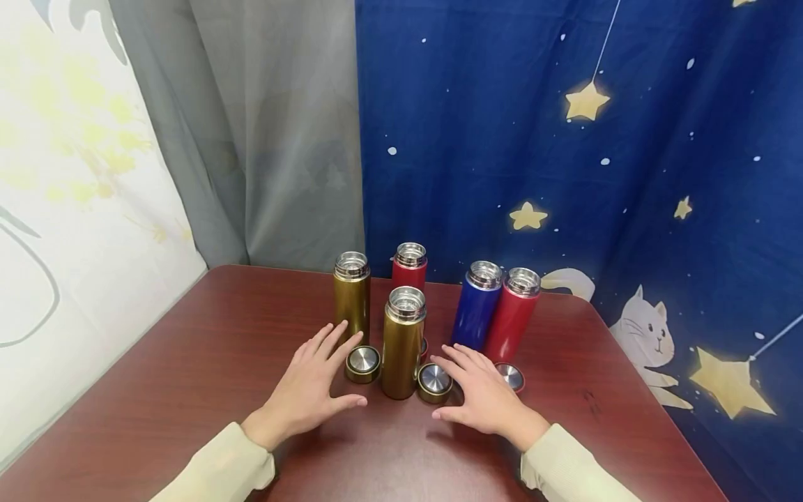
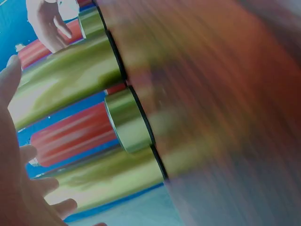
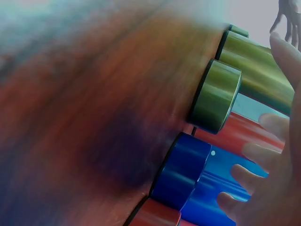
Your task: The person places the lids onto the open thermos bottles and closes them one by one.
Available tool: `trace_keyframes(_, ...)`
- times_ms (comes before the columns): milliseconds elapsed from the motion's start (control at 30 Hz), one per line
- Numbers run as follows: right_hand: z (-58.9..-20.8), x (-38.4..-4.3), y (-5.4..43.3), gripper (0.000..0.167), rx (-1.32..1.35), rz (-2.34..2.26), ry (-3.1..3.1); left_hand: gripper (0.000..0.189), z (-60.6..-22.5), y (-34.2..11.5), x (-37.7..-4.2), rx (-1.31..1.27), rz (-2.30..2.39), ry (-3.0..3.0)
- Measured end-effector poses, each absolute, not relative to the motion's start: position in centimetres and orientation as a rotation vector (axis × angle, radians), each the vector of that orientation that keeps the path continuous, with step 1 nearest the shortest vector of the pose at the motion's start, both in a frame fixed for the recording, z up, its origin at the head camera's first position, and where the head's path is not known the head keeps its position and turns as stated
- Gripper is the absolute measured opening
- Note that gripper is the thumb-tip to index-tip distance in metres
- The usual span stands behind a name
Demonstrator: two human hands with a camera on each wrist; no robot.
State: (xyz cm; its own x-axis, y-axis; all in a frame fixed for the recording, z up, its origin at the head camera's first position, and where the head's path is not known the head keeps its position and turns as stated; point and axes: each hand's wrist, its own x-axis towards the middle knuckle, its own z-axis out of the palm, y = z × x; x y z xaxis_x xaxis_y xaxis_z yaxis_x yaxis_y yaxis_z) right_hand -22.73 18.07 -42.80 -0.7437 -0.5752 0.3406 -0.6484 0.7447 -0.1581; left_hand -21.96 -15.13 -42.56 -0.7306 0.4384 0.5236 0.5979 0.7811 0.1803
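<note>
My left hand (image 1: pixel 310 390) is held open beside the gold vacuum flask (image 1: pixel 353 300) at the back left and its gold lid (image 1: pixel 364 364). Between both hands stands another uncapped gold flask (image 1: pixel 401 355). My right hand (image 1: pixel 483 394), fingers spread, hovers by a second gold lid (image 1: pixel 435 383) and holds nothing. Beyond it are a blue flask (image 1: pixel 473 310) and a red flask (image 1: pixel 514 317), both upright with open steel mouths. A blue lid (image 3: pixel 182 169) shows in the right wrist view; my right hand covers it in the head view.
Another red flask (image 1: pixel 409 272) stands at the back, partly hidden by the front gold one. A red lid (image 1: pixel 511 376) lies right of my right hand. The dark red wooden table (image 1: pixel 188 362) ends at grey (image 1: pixel 295 125) and blue star-patterned curtains (image 1: pixel 464 104).
</note>
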Motion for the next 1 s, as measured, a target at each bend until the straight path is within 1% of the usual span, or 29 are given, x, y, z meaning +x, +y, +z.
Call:
trace_keyframes(167,-42.9,-23.1,17.5,0.082,0.976,0.352,-2.693,0.095,-42.2,-14.0,-22.1,-0.788,-0.625,-2.475)
trace_keyframes(400,-43.2,-23.3,16.7,0.082,0.964,0.359,-2.762,0.087,-41.5,-11.3,-21.9,-0.706,-1.178,-2.414)
trace_keyframes(533,-43.5,-23.5,16.3,0.083,0.976,0.372,-2.773,0.086,-41.2,-10.0,-21.9,-0.664,-1.399,-2.345)
trace_keyframes(1000,-43.9,-23.8,15.8,0.08,0.938,0.441,-2.852,0.089,-41.1,-7.1,-23.4,-0.561,-1.763,-2.186)
